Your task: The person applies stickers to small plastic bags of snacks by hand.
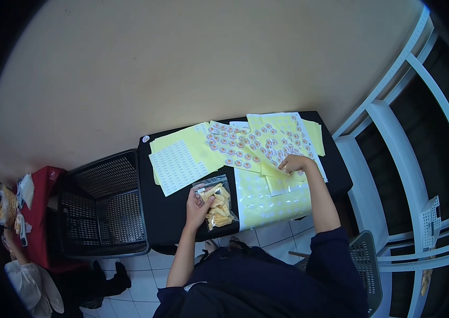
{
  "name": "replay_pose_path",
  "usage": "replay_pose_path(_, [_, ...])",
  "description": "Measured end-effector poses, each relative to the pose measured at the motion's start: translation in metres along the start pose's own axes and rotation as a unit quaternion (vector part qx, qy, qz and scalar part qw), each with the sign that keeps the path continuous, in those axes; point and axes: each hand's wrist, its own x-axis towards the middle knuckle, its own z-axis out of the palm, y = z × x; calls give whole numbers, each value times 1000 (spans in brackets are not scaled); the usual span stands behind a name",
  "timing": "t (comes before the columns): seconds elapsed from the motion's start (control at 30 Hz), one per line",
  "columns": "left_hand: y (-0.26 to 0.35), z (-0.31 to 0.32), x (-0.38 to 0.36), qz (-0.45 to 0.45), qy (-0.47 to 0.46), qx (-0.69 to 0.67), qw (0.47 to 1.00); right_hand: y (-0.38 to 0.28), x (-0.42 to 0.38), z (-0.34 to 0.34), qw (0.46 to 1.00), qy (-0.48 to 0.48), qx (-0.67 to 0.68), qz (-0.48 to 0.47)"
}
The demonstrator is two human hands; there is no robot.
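One black crate (121, 212) stands just beside the left end of the black-covered surface (166, 222); one chair (368, 265) and a white rack (391, 127) are at the right. One other person (33, 281) is beside a red cloth (41, 212). Overlapping sticker sheets (229, 140) prevent an exact count. One clear pouch (220, 214) of yellow sticks is near the front edge, the left grip (198, 209) closed around its side. The right grip (294, 163) bends over the sheets; whether it pinches anything, I cannot tell.
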Motion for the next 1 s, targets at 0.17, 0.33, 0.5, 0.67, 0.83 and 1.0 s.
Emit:
replay_pose_path(0.17, [-2,-1,2,9,2,-1,1000,17,12,3,997,-10,72,-2])
replay_pose_path(0.33, [-3,-2,2,4,-1,7,1000,21,9,4,993,-15,120,-4])
replay_pose_path(0.5, [-4,-2,2,0,-4,-4,1000,28,9,7,989,-18,131,-66])
replay_pose_path(0.67, [-5,-3,4,-3,-6,6,1000,32,5,14,982,29,173,-69])
replay_pose_path(0.83, [9,4,8,1,26,-39,999,29,-11,36,960,121,235,-88])
replay_pose_path(1.0, [55,23,14,-10,26,-46,999,-46,-39,98,815,403,263,-323])
